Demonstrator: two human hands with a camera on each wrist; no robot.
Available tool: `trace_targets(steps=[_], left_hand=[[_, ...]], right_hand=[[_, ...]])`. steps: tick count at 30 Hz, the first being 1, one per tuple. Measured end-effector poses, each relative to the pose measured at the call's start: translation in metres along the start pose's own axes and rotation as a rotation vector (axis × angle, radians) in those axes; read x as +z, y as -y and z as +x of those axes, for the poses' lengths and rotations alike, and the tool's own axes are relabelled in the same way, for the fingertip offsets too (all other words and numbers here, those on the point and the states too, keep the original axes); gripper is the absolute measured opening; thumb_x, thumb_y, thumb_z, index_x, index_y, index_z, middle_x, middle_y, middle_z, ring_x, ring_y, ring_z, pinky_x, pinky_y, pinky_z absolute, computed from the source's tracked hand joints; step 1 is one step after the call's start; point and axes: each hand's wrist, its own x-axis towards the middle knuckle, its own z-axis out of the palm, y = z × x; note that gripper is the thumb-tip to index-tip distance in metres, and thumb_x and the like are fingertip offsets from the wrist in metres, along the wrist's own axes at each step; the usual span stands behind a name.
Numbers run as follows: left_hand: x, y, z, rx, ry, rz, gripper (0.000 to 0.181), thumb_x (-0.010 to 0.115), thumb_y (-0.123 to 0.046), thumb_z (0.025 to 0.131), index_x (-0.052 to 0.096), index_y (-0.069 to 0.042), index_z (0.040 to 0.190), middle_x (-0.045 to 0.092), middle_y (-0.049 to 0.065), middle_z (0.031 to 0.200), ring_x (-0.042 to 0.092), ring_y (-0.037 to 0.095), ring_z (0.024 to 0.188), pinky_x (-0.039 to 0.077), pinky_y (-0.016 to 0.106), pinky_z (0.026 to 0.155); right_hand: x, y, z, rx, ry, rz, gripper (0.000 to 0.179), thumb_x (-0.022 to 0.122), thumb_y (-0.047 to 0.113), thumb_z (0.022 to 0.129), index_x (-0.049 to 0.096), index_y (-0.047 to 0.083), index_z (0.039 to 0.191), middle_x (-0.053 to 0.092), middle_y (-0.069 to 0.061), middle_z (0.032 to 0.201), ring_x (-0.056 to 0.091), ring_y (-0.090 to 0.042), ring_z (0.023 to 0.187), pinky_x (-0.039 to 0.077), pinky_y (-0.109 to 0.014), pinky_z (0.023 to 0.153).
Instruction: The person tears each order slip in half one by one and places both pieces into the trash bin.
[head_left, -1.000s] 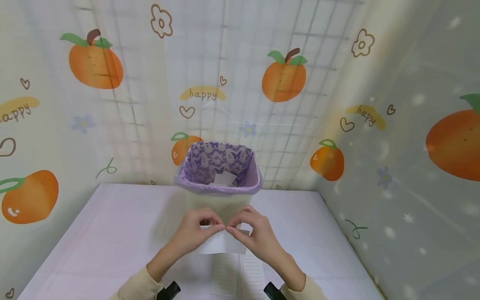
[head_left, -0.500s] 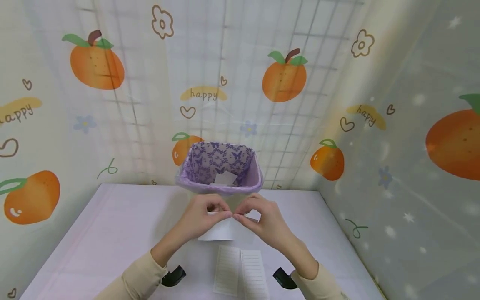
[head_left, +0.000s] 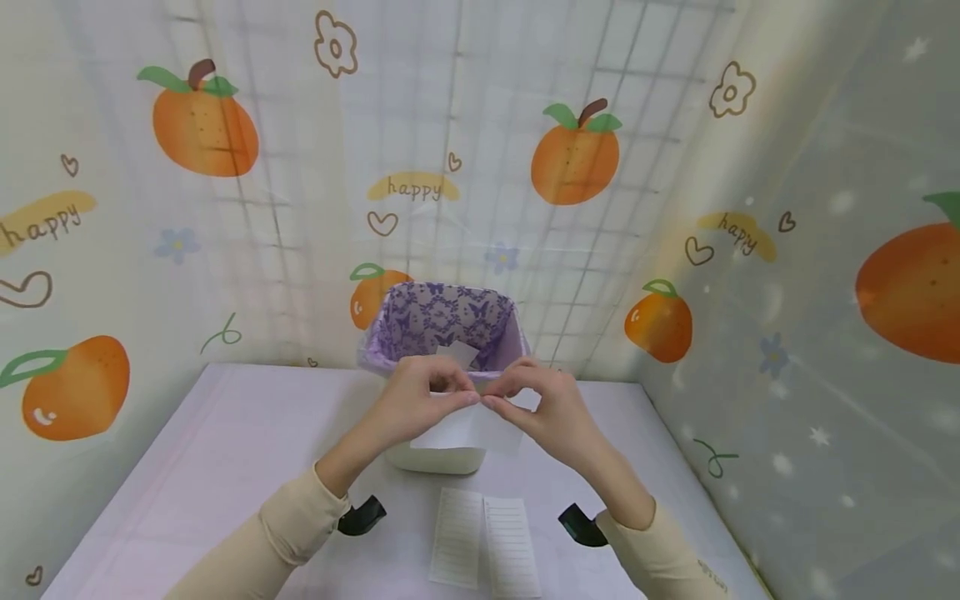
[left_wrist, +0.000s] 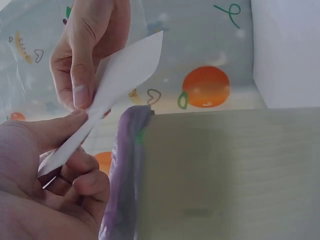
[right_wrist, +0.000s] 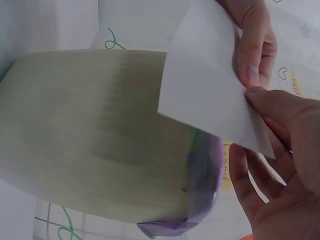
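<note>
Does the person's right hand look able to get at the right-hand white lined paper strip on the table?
Probably, but likely only after letting go: the right hand and left hand both pinch a white paper sheet. In the head view, nothing covers the white lined paper strip.

Left grip and right grip apparently pinch paper.

The beige sleeves each have a black curved fitting near the end, the right one bearing small lettering.
</note>
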Motion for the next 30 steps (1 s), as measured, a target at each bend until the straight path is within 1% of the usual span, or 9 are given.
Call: trace_targets(steps=[3, 6, 9, 12, 15, 18, 22, 25, 30], left_hand=[[-0.003, -0.004, 0.006, 0.0, 0.012, -0.013, 0.007, 0.08, -0.007, 0.092, 0.078, -0.011, 0.087, 0.068, -0.002, 0.078, 0.06, 0.01, 0.071, 0.056, 0.024, 0.07], [-0.009, -0.01, 0.012, -0.009, 0.013, -0.009, 0.007, 0.081, -0.008, 0.093, 0.078, -0.011, 0.087, 0.07, -0.002, 0.079, 0.064, 0.011, 0.073, 0.059, 0.027, 0.075], [-0.015, -0.015, 0.02, -0.006, 0.015, 0.005, 0.007, 0.081, -0.009, 0.093, 0.078, -0.012, 0.087, 0.072, -0.002, 0.08, 0.066, 0.012, 0.074, 0.06, 0.027, 0.077], [-0.02, -0.018, 0.027, 0.003, 0.02, 0.014, 0.007, 0.08, -0.01, 0.093, 0.078, -0.012, 0.087, 0.073, -0.002, 0.081, 0.069, 0.012, 0.075, 0.061, 0.028, 0.078], [-0.025, -0.02, 0.034, 0.008, 0.015, 0.028, 0.006, 0.08, -0.009, 0.094, 0.078, -0.011, 0.088, 0.074, -0.001, 0.082, 0.071, 0.011, 0.077, 0.061, 0.029, 0.079], [-0.03, -0.023, 0.039, 0.006, 0.009, 0.047, 0.006, 0.08, -0.01, 0.094, 0.079, -0.011, 0.088, 0.075, -0.001, 0.083, 0.072, 0.011, 0.08, 0.062, 0.03, 0.081], [-0.037, -0.025, 0.05, 0.004, 0.007, 0.066, 0.007, 0.08, -0.012, 0.094, 0.078, -0.012, 0.088, 0.075, -0.001, 0.084, 0.071, 0.013, 0.082, 0.062, 0.031, 0.085], [-0.041, -0.025, 0.059, 0.008, 0.001, 0.083, 0.008, 0.08, -0.015, 0.095, 0.078, -0.014, 0.088, 0.075, -0.002, 0.085, 0.07, 0.013, 0.083, 0.061, 0.032, 0.085], [-0.048, -0.028, 0.069, -0.004, -0.005, 0.108, 0.008, 0.079, -0.018, 0.096, 0.078, -0.016, 0.088, 0.074, -0.004, 0.085, 0.068, 0.014, 0.083, 0.059, 0.033, 0.083]], right_hand=[[-0.003, 0.001, 0.005, -0.006, -0.003, 0.009, 0.013, 0.084, 0.008, 0.089, 0.081, 0.018, 0.098, 0.074, 0.007, 0.092, 0.068, -0.011, 0.085, 0.059, -0.031, 0.077], [-0.007, 0.003, 0.011, 0.004, 0.003, 0.019, 0.012, 0.083, 0.008, 0.09, 0.081, 0.017, 0.098, 0.074, 0.004, 0.092, 0.068, -0.013, 0.086, 0.06, -0.033, 0.077], [-0.012, 0.006, 0.019, 0.023, 0.015, 0.012, 0.01, 0.082, 0.009, 0.092, 0.081, 0.017, 0.098, 0.073, 0.005, 0.092, 0.067, -0.012, 0.086, 0.061, -0.035, 0.077], [-0.018, 0.008, 0.027, 0.033, 0.022, -0.011, 0.004, 0.082, 0.013, 0.093, 0.081, 0.015, 0.096, 0.073, 0.006, 0.091, 0.065, -0.011, 0.084, 0.06, -0.038, 0.076], [-0.023, 0.01, 0.035, 0.027, 0.02, -0.039, 0.005, 0.082, 0.017, 0.094, 0.08, 0.013, 0.095, 0.072, 0.007, 0.089, 0.064, -0.01, 0.082, 0.059, -0.04, 0.075], [-0.026, 0.011, 0.043, 0.019, 0.013, -0.053, 0.003, 0.083, 0.016, 0.093, 0.08, 0.014, 0.094, 0.072, 0.006, 0.089, 0.064, -0.01, 0.081, 0.059, -0.041, 0.074], [-0.031, 0.009, 0.055, 0.009, 0.0, -0.073, 0.006, 0.084, 0.011, 0.09, 0.08, 0.015, 0.092, 0.071, 0.003, 0.087, 0.064, -0.011, 0.081, 0.059, -0.036, 0.074], [-0.036, 0.008, 0.065, 0.014, -0.011, -0.095, 0.007, 0.085, 0.012, 0.089, 0.08, 0.015, 0.091, 0.07, 0.002, 0.087, 0.065, -0.012, 0.081, 0.057, -0.03, 0.075], [-0.041, 0.006, 0.078, 0.03, -0.014, -0.111, 0.006, 0.085, 0.014, 0.09, 0.081, 0.013, 0.092, 0.07, 0.001, 0.088, 0.069, -0.013, 0.082, 0.058, -0.03, 0.077]])
